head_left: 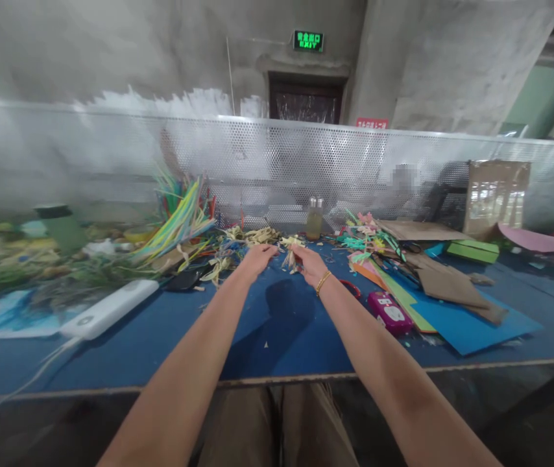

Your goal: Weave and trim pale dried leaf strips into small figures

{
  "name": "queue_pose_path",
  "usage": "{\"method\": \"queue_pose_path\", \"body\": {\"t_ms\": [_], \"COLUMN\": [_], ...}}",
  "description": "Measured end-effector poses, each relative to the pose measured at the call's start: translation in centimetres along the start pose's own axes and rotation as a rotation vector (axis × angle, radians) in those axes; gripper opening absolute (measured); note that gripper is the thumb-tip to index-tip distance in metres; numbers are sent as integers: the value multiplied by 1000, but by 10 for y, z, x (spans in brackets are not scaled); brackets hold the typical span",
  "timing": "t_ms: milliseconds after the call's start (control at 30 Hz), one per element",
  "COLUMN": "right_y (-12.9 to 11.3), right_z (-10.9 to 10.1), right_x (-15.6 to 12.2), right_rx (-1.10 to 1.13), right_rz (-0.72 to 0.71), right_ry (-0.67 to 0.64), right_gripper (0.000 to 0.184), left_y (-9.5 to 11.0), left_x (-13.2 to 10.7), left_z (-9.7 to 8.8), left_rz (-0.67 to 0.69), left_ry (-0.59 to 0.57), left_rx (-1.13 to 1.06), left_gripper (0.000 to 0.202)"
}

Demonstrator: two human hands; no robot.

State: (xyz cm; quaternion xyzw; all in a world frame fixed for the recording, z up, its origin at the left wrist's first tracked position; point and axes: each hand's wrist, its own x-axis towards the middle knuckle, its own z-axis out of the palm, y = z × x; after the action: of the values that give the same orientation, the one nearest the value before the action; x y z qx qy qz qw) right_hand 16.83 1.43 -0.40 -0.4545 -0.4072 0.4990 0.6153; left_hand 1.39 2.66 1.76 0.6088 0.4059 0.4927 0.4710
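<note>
Both my arms stretch out over a blue-covered table [277, 324]. My left hand [257, 256] lies with fingers curled beside a small bunch of pale paper strips [290, 254]. My right hand [310, 263], with a gold bracelet on its wrist, is closed on that bunch from the right. More pale curled strips [250, 237] lie just beyond the hands.
A sheaf of coloured strips [180, 217] stands at the left, with a white power bank [109, 310] and a dark phone [184, 279]. A bottle [314, 220], paper flowers [367, 237], a pink case [390, 312], coloured sheets and cardboard [452, 285] lie to the right. A perforated metal screen [306, 162] closes the back.
</note>
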Motion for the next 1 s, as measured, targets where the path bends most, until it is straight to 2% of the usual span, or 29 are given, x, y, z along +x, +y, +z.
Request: {"method": "queue_pose_path", "body": {"t_ms": [100,167,267,500,733,833,1000], "right_y": [6,7,8,18,25,27,31], "right_z": [1,1,1,2,1,-1,1], "right_x": [-5,-5,-5,-2,1,1,2], "right_rx": [-67,-100,-124,-246,-349,-423,-488], "right_rz": [-83,-119,-162,-255,-325,-348,-383], "right_ry": [-24,-38,-31,-56,23,65,40], "right_gripper": [42,42,41,27,19,20,20], "left_y": [-11,-19,-28,-31,-26,-27,-27], "left_x": [-7,-10,-10,-6,-8,-5,0], "left_z": [12,18,20,12,10,9,5], "left_rz": [-37,-54,-66,-139,-175,-158,-109], "left_ry": [-120,-178,-190,-22,4,57,174], "left_rx": [-48,-37,-33,-256,-307,-326,-394], "left_gripper": [33,34,32,29,30,38,42]}}
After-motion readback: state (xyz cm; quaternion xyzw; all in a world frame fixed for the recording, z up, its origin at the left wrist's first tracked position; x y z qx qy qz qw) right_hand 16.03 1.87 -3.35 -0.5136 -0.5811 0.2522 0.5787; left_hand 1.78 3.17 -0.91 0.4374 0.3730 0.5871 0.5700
